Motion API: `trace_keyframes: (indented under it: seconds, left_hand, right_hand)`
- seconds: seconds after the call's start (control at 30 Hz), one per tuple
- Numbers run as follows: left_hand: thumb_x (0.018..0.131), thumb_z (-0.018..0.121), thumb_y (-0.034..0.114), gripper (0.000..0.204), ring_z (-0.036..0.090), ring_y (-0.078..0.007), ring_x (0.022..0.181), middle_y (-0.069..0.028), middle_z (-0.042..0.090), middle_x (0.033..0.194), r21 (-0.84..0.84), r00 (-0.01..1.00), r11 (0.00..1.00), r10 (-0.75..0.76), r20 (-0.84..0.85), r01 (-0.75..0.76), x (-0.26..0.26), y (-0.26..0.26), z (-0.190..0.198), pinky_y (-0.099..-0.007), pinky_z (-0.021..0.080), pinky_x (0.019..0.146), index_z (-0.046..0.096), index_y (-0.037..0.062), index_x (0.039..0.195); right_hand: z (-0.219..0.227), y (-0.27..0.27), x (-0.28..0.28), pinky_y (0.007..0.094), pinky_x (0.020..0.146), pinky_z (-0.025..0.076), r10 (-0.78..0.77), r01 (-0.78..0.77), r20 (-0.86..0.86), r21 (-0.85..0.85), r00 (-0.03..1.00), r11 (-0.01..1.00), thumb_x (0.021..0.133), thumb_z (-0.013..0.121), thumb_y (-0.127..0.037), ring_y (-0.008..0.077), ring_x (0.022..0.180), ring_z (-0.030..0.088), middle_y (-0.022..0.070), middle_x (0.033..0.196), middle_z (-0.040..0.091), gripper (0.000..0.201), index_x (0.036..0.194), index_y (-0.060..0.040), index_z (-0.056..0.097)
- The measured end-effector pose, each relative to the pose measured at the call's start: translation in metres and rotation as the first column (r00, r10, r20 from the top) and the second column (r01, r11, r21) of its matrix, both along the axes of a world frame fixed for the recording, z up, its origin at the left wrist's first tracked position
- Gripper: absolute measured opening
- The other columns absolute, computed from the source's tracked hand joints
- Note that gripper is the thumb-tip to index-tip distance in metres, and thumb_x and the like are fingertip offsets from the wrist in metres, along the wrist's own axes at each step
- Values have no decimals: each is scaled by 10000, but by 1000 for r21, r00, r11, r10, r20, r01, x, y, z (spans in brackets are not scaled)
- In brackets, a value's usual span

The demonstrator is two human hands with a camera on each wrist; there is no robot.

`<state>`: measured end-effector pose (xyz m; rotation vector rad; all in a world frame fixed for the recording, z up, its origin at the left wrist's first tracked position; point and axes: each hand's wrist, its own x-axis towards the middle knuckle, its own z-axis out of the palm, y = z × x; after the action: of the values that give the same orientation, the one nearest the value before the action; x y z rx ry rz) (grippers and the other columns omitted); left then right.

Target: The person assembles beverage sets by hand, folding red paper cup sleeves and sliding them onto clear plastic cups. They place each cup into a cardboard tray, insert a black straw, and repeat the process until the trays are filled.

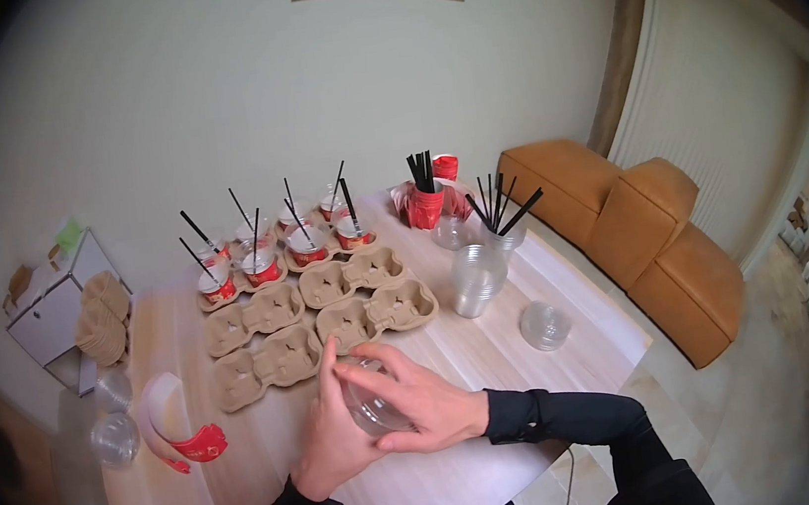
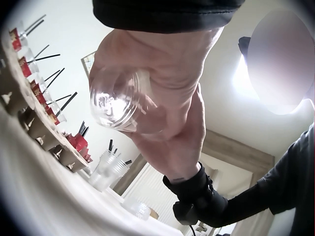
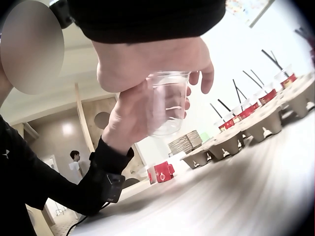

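Observation:
Both hands hold a clear plastic cup (image 1: 371, 411) above the near side of the wooden table. The left hand (image 1: 322, 436) wraps around the cup's side, its fingers showing through the clear wall in the right wrist view. Over the cup's rim lies the right hand (image 1: 434, 404), with fingers across it and the thumb on the near side, gripping it. In the right wrist view the cup (image 3: 167, 110) looks see-through, with no sleeve. Just beyond the hands stand moulded cardboard cup carriers (image 1: 272, 362).
Cups with red sleeves and black straws (image 1: 261, 266) fill the carriers' back row. To the right stand stacked clear cups (image 1: 475, 279), more straws (image 1: 489, 208), red cups (image 1: 426, 210) and a clear stack (image 1: 544, 324). Red sleeves (image 1: 202, 443) and clear plastic pieces (image 1: 114, 440) lie left.

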<state>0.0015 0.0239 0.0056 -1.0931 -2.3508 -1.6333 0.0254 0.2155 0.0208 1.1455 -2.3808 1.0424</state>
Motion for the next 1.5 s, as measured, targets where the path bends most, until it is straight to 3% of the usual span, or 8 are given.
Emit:
trace_keyframes:
  seconds: [0.27, 0.5, 0.7, 0.87, 0.97, 1.27, 1.37, 1.5]
  left_hand:
    - [711, 847, 273, 1222, 616, -481, 1104, -328, 559, 1272, -78, 964, 980, 161, -212, -181, 4, 3, 0, -499, 518, 903, 14, -62, 1539]
    - [692, 879, 303, 1289, 627, -458, 1107, -318, 566, 1269, -113, 976, 988, 85, -200, -109, -1, -1, 3, -486, 515, 915, -28, -51, 1537]
    - [703, 885, 253, 1355, 655, -394, 1086, -266, 594, 1249, -29, 994, 999, 17, -108, -20, 0, -2, 5, -464, 526, 894, -157, -37, 1520]
    - [699, 882, 190, 1387, 602, -368, 1202, -285, 526, 1340, -56, 968, 995, 68, -241, -84, -6, -7, -8, -436, 467, 1026, -220, 11, 1521]
    - [704, 874, 188, 1383, 607, -372, 1193, -289, 533, 1330, -20, 971, 998, 47, -234, -53, -8, -6, -10, -437, 472, 1016, -232, 17, 1517]
    - [616, 956, 279, 1197, 649, -305, 1121, -239, 607, 1254, 16, 943, 989, 146, -298, -148, -3, -3, 7, -403, 505, 955, 159, -5, 1462]
    - [597, 943, 352, 989, 633, -381, 1130, -251, 621, 1228, -79, 982, 981, 180, 53, -175, 6, -4, 26, -455, 503, 945, 406, -23, 1338]
    - [577, 935, 317, 828, 640, -375, 1071, -211, 644, 1141, -96, 974, 970, 220, -57, -225, 4, -8, 23, -459, 517, 894, 529, -13, 1218]
  right_hand:
    - [-6, -22, 4, 466, 1075, 371, -150, 167, 152, -109, 977, 980, 911, 630, -416, 434, 1268, 413, 265, 1375, 372, 786, 1498, -14, 295]
    - [0, -10, 0, 488, 1060, 379, -63, 90, 207, -123, 976, 988, 850, 654, -550, 449, 1258, 420, 276, 1381, 372, 880, 1495, -54, 320]
    - [-3, -6, -9, 537, 1030, 389, 51, -50, -130, 7, 990, 999, 836, 612, -649, 497, 1226, 421, 311, 1413, 348, 917, 1493, -65, 352]
    - [-4, -26, -1, 488, 1024, 421, -181, 185, 63, -68, 981, 980, 848, 686, -514, 474, 1228, 438, 301, 1390, 366, 876, 1510, -64, 328]
    - [10, -20, 0, 463, 1019, 435, -140, 144, 122, -27, 983, 989, 837, 719, -457, 456, 1231, 445, 285, 1383, 379, 880, 1516, -66, 319]
    - [23, 0, -17, 471, 1019, 418, 98, -108, -91, -118, 991, 987, 773, 766, -357, 406, 1234, 459, 241, 1372, 422, 860, 1463, -7, 391]
    - [20, 1, -23, 490, 1005, 417, 130, -144, -216, -50, 968, 988, 766, 757, -381, 423, 1209, 460, 246, 1370, 425, 845, 1449, -12, 422]
    - [14, 0, -25, 520, 1067, 361, 126, -133, -185, -30, 975, 991, 836, 643, -594, 443, 1280, 424, 281, 1432, 376, 924, 1491, -3, 371]
